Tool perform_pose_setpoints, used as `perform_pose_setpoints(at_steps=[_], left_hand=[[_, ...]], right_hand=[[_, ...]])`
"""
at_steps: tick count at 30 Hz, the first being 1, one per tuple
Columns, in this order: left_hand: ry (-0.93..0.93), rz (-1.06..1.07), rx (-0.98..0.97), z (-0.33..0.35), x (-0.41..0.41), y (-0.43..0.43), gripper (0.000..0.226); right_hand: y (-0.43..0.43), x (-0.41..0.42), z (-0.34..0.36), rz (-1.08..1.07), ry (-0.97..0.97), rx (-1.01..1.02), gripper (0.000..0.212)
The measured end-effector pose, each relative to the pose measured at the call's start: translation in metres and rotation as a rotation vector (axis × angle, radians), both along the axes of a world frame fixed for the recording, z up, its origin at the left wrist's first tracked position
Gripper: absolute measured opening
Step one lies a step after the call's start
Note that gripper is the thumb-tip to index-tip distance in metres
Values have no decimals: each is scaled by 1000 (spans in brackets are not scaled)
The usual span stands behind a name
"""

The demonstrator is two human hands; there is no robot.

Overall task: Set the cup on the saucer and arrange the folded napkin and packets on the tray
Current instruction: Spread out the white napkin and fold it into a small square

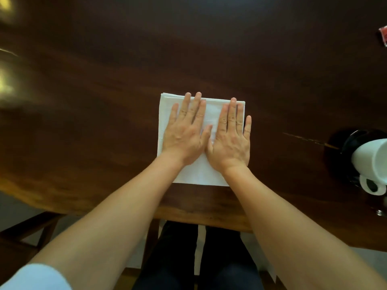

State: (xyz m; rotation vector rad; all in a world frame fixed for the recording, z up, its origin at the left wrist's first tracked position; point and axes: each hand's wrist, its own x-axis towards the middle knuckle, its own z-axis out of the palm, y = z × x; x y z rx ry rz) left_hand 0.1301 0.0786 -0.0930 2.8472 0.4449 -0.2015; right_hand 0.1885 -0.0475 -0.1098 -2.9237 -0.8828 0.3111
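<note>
— Under both palms, what's the biggest thing?
— Beneath them spreads the dark polished wooden table (104,122), then the white folded square cloth napkin (201,172) lying flat on it.
— And the hands?
— Left hand (184,135) and right hand (231,139) lie spread flat, side by side, palms down on the napkin, gripping nothing; the thumbs nearly touch.
— Anything right of the right hand?
— Well apart, a white ceramic cup (370,158) on a black round saucer (349,141); farther beyond, a small red packet (383,36) at the frame's edge.
</note>
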Motion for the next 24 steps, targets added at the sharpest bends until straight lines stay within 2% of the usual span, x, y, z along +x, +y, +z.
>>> perform_pose_setpoints(at_steps=[4, 11, 15, 20, 24], left_hand=[[1, 58, 106, -12, -12, 29, 71], [29, 172, 113, -13, -9, 22, 80], [51, 162, 105, -11, -8, 23, 80], [184, 112, 21, 8, -3, 31, 77], [77, 182, -36, 36, 10, 57, 68]], right_hand=[[-1, 2, -2, 4, -29, 27, 81], [-2, 1, 0, 10, -17, 24, 84], [1, 3, 2, 8, 5, 5, 84], [0, 10, 21, 64, 138, -84, 84], [6, 44, 53, 81, 139, -33, 77]])
